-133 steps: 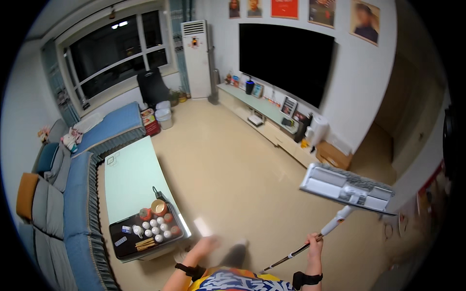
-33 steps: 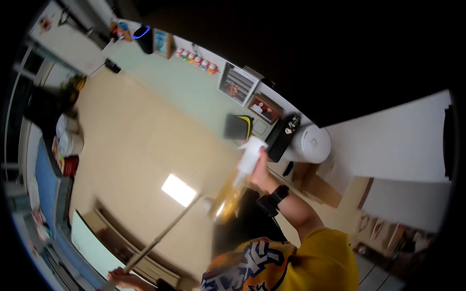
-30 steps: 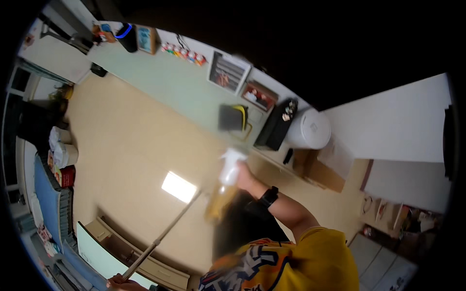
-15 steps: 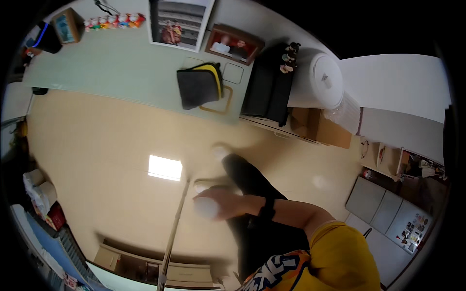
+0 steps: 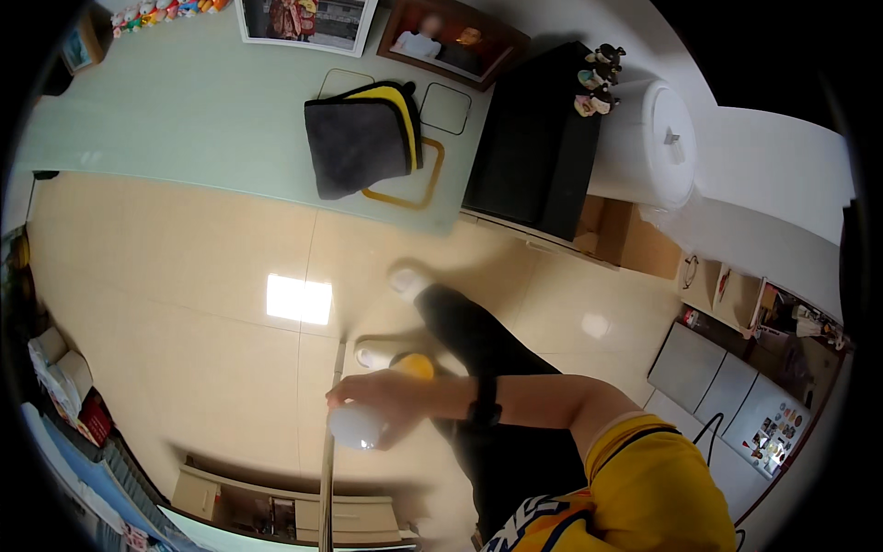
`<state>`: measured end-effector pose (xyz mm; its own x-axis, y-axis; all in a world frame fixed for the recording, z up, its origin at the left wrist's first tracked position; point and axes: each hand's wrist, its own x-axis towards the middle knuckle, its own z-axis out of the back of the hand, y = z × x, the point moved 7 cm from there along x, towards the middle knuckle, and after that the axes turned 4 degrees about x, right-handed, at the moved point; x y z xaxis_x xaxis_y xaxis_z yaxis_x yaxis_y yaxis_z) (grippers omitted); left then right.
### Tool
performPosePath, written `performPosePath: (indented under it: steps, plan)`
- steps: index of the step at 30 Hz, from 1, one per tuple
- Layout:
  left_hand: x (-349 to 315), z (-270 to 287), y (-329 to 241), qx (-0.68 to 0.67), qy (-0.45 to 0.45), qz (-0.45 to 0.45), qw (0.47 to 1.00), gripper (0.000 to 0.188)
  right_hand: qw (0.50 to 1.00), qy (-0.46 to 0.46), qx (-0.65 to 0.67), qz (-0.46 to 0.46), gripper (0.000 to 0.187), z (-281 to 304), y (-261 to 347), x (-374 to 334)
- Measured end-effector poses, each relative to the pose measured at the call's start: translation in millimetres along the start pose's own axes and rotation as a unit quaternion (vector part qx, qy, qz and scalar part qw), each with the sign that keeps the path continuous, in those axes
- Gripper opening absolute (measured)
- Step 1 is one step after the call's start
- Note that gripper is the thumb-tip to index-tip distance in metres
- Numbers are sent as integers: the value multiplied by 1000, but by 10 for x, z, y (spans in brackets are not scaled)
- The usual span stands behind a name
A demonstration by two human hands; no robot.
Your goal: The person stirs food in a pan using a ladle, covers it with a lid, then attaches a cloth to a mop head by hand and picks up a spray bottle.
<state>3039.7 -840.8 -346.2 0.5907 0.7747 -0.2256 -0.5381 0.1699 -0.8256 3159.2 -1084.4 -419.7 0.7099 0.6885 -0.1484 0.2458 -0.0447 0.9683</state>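
Observation:
My right hand [image 5: 386,405], with a black band on its wrist, is wrapped around a bottle [image 5: 357,429]. The bottle's rounded whitish end sticks out below my fingers, and a yellow part [image 5: 414,366] shows on the hand's far side. My fingertips are right by a thin metal pole [image 5: 327,488], which runs down to the lower edge; whether they touch it I cannot tell. My left hand is out of view. On the glass-topped table [image 5: 212,152] a folded grey cloth with a yellow inner side [image 5: 359,143] lies apart from the hand.
A black box [image 5: 524,138] and a white lidded bin [image 5: 676,143] stand at the far right. Picture frames [image 5: 451,41] line the table's back. Low cabinets [image 5: 345,520] are at the near side. My legs [image 5: 478,331] and pale footwear [image 5: 375,352] are on the tiled floor.
The view has shifted and tilted. My right hand has moved left and slightly down, close to the pole, still holding the bottle. Its yellow part now shows; the pole stands more upright.

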Motion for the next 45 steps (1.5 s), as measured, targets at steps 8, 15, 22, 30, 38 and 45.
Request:
performPosePath:
  steps: [8, 15, 22, 30, 38, 45]
  plan:
    - [-50, -79, 103, -14, 16, 18, 1000, 19, 997, -60, -45, 28, 58, 129, -75, -60]
    - [-21, -75, 175, -27, 22, 28, 999, 21, 996, -89, 10, 7, 60, 364, -176, -40]
    - [141, 282, -150, -77, 20, -4, 997, 22, 989, -77, -106, 63, 60, 128, 184, 15]
    - [60, 1859, -1044, -213, -63, -111, 969, 23, 981, 15, -181, 70, 62, -552, 1077, 14]
    - [-786, 3640, -1156, -360, -114, -157, 913, 25, 980, 2, -153, 129, 55, -1056, 2215, 249]
    - [-191, 3601, -1062, -219, -102, -78, 967, 18, 989, -16, -109, 97, 61, -723, 2510, 738]
